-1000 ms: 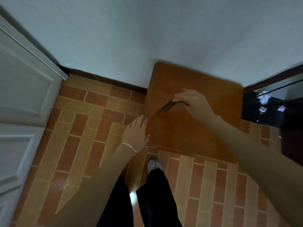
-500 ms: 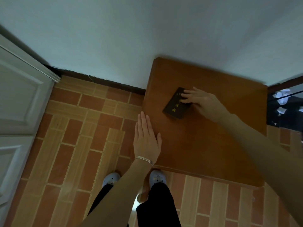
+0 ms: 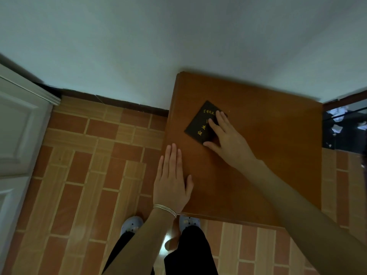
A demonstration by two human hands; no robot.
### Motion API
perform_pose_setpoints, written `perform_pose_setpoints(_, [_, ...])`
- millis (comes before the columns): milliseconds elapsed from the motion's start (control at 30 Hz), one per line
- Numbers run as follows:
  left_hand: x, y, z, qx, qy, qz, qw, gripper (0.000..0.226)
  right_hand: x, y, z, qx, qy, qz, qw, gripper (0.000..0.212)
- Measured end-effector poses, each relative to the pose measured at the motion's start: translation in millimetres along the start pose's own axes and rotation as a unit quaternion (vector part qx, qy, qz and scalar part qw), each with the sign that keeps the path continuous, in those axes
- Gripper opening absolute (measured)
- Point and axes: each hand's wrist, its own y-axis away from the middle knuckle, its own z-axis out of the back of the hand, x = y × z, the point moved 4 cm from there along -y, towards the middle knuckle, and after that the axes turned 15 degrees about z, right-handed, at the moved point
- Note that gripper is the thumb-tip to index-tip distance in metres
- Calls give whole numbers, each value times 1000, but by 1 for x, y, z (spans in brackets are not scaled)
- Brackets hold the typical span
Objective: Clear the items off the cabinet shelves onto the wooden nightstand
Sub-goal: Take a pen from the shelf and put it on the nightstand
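Wooden nightstand: right hand presses black booklet with straight fingers; left hand flat.

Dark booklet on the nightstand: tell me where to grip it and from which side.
Pinch the dark booklet at its bare left long edge, coming from the left, thumb on top. It lies flat and thin on the nightstand, so that edge probably needs tipping up first; the right hand covers its right side.

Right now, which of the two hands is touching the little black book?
The right hand: its fingers rest on the black book. The left hand, wearing a bracelet, lies flat at the nightstand edge, apart from it.
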Motion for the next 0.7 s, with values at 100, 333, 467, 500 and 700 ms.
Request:
perform_pose_setpoints(100, [1, -1, 0, 0, 12, 8, 1000, 68, -1, -20, 10, 25, -15, 45, 999, 74])
perform_pose_setpoints(333, [2, -3, 2, 11, 40, 24, 999, 64, 25, -38, 8, 60, 64, 66, 994, 77])
perform_pose_setpoints(467, [3, -3, 1, 10, 56, 25, 998, 63, 22, -41, -1, 38, 56, 70, 995, 62])
perform_pose_setpoints(500, [3, -2, 1, 9, 55, 26, 998, 63, 18, -48, 1, 32, 49, 75, 995, 60])
perform_pose_setpoints(700, [2, -3, 0, 9, 49, 24, 998, 63, 9, -87, 18, 42, 32, 118, 992, 59])
